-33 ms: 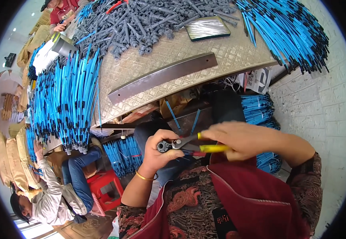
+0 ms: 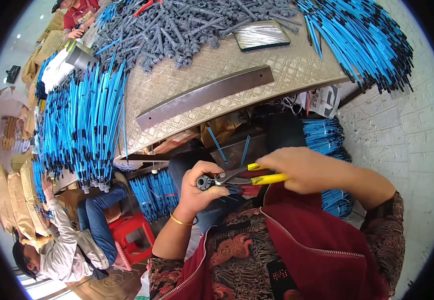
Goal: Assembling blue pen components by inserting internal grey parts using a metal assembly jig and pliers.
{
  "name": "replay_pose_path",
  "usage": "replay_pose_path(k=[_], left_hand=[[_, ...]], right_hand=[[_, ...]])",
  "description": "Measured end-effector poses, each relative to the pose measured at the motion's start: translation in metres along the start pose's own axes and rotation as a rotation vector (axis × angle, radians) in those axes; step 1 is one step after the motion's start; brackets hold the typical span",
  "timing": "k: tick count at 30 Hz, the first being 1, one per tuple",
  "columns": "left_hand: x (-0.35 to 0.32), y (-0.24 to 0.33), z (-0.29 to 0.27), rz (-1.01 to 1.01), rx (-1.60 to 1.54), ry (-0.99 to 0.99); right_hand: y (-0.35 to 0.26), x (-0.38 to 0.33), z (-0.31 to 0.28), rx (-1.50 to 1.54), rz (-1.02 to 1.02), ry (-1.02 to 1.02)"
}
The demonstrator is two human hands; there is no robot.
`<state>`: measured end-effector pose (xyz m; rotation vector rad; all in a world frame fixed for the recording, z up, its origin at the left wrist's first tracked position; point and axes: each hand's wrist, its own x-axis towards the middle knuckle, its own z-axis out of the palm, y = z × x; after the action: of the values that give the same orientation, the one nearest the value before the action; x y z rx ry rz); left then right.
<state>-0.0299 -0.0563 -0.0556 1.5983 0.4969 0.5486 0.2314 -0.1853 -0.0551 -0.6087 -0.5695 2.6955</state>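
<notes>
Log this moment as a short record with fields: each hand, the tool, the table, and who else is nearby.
left hand: closed around a small grey fitting at the plier jaws
right hand: grips the yellow handles of the pliers
pliers: roughly level, jaws pointing to the person's left, closed on the fitting
table: patterned beige top bearing a long metal strip, a heap of grey fittings and bundles of blue tubes
nearby: a seated person beside a red stool, lower left; another person at the far end
</notes>
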Motion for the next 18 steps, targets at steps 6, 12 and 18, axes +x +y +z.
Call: replay_pose_path(k=[6,12,18], left_hand=[[0.013,0.011,0.001,0.102,0.099,-0.076],[0.013,-0.004,-0.002,0.076,0.041,-0.128],[0.011,0.005,-0.002,0.101,0.131,-0.022]], right_hand=[[0.022,0.006,-0.016,0.144,-0.045,-0.034],[0.010,0.005,-0.011,0.170,-0.079,-0.183],[-0.025,-0.005,0.013,-0.562,-0.133,0.315]])
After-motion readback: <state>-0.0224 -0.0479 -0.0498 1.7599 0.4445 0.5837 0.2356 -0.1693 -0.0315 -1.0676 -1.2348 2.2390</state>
